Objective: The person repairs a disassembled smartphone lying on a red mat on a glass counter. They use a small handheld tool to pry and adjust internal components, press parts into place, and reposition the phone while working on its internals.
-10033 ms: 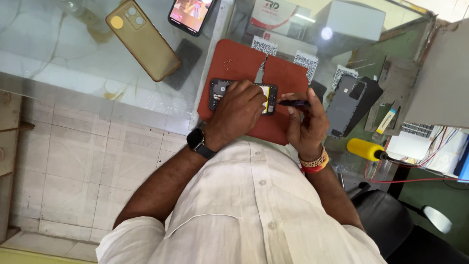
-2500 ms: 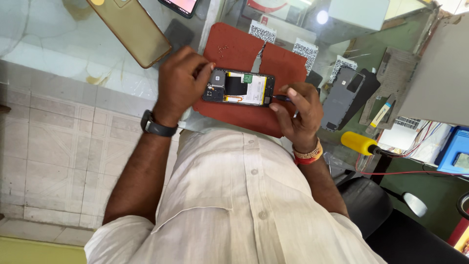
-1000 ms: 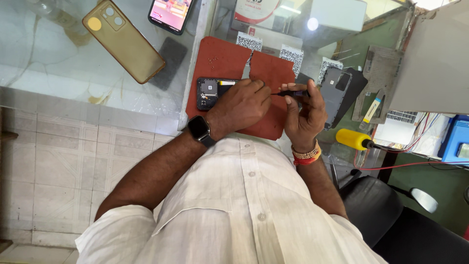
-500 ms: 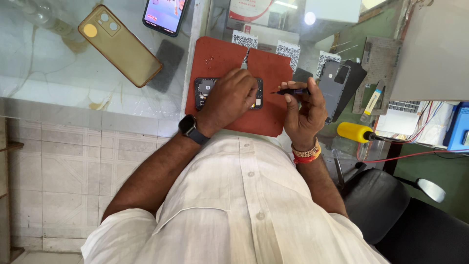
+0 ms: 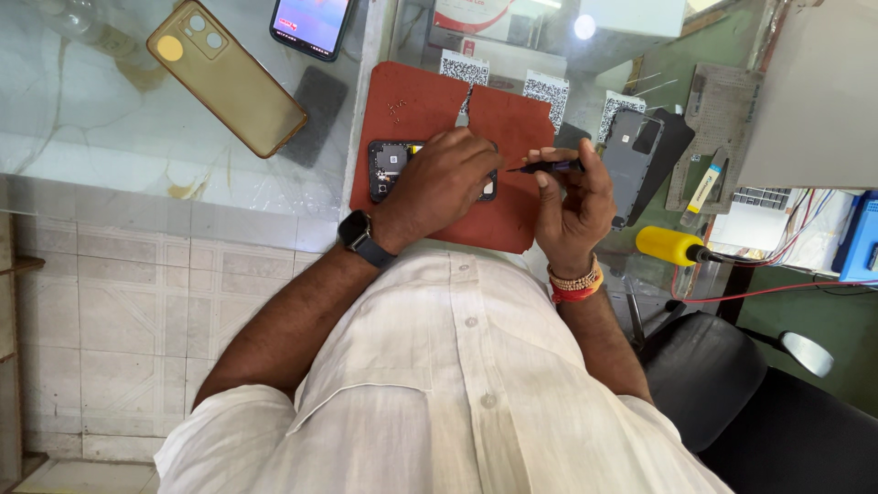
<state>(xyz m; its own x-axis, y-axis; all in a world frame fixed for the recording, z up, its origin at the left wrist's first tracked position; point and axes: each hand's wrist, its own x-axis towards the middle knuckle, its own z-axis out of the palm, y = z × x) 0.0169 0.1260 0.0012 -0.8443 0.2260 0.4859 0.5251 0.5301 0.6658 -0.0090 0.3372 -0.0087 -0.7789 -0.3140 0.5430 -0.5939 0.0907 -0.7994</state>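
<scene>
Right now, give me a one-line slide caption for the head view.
Left hand steadies an opened phone on a red mat while the right hand grips a dark screwdriver.

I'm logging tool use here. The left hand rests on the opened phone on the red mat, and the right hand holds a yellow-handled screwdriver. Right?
Not quite. In the head view the right hand holds a slim dark tool; the yellow-handled tool lies untouched on the bench. The left hand does rest on the opened phone on the red mat.
</scene>
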